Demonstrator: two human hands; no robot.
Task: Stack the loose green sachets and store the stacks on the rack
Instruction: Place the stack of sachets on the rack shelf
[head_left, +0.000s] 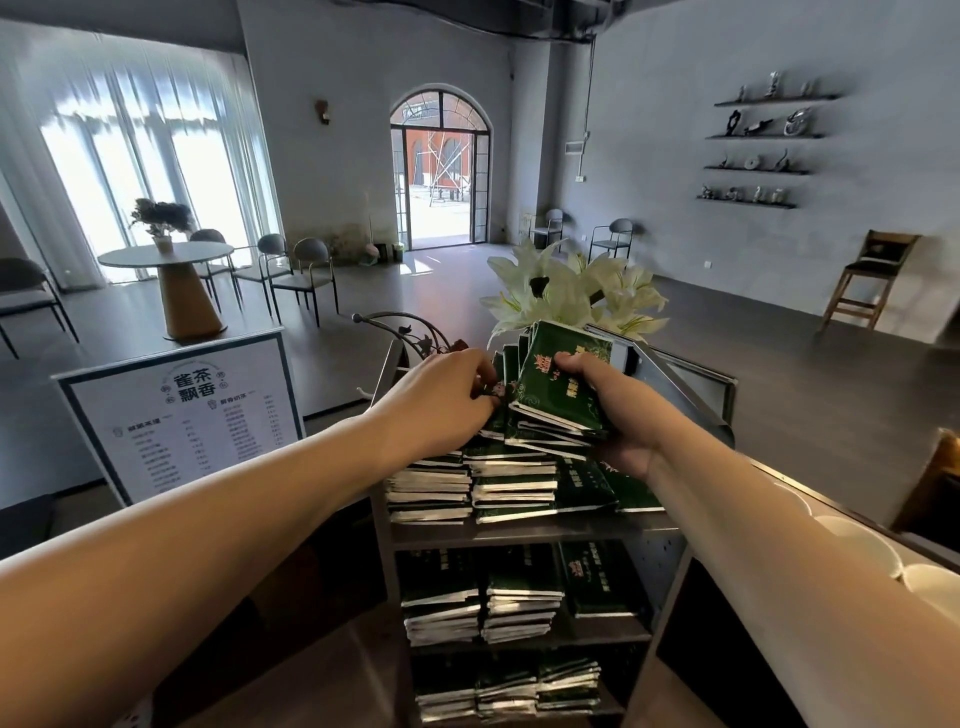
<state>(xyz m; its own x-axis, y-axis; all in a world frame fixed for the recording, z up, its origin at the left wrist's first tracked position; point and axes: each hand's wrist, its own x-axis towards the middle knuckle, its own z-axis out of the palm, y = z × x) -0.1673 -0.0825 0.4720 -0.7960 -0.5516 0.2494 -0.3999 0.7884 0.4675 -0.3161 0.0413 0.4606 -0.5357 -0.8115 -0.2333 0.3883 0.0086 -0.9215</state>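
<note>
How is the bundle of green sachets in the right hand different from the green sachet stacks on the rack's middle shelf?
The bundle of green foil sachets is tilted and gripped by the right hand; the middle-shelf stacks of green sachets lie flat, untouched. The bundle is brightly lit, the stacks shadowed. Both show silver edges.

Sachet stacks (470, 486) on rack (519, 530); menu board (182, 421) left; flowers (571, 291) behind.

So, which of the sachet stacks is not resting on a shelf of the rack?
The stack gripped in the right hand, held tilted above the top shelf. Every other stack lies flat on a shelf.
</note>
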